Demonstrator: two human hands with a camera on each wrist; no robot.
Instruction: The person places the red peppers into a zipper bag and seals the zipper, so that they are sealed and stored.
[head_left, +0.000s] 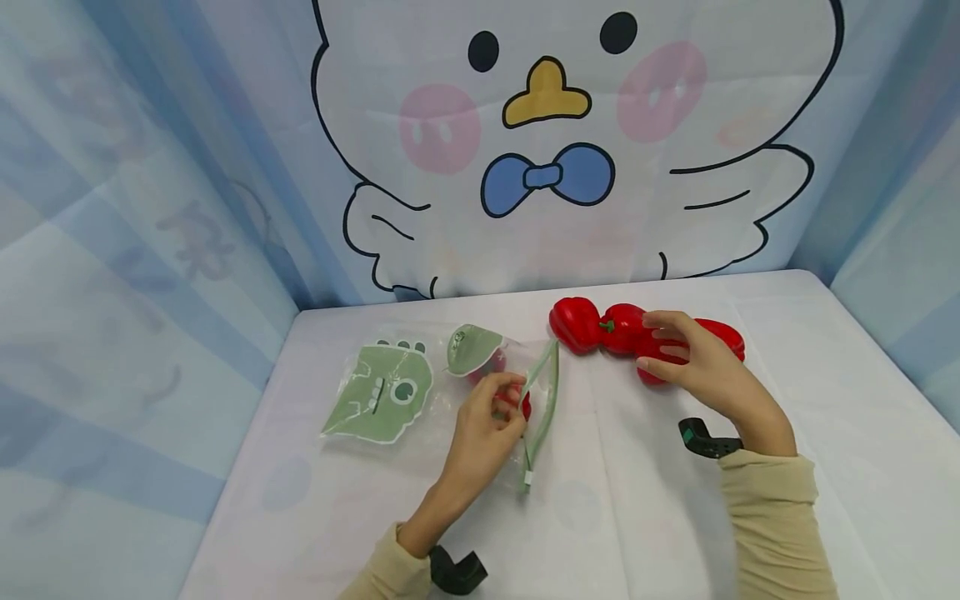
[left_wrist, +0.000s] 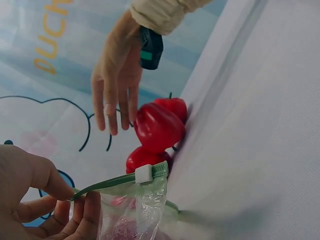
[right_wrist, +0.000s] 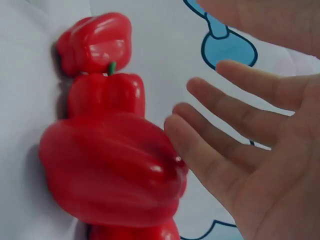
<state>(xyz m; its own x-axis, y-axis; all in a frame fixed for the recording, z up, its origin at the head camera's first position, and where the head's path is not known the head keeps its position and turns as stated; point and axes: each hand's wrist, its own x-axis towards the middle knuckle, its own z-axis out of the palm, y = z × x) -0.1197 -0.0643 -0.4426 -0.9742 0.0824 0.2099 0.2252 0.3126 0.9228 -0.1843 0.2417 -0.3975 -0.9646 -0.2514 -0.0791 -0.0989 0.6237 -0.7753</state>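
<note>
A clear zip bag (head_left: pixel 378 396) with a green cartoon print lies on the table, and a red item (head_left: pixel 513 400) shows inside it. My left hand (head_left: pixel 480 429) pinches the bag by its mouth, near the green zip strip (head_left: pixel 553 387). The white slider (left_wrist: pixel 143 174) sits at one end of that strip in the left wrist view. Over the red bell peppers (head_left: pixel 575 325) is my right hand (head_left: pixel 708 367), its fingers spread and holding nothing. In the right wrist view its fingertips are right beside the largest pepper (right_wrist: pixel 107 170).
The bell peppers stand in a row near the table's back edge, one with a green stem (right_wrist: pixel 111 68). Behind the white-covered table (head_left: pixel 592 533) hangs a cloth backdrop (head_left: pixel 547 250) with a cartoon duck. Blue curtains (head_left: pixel 150 292) flank both sides.
</note>
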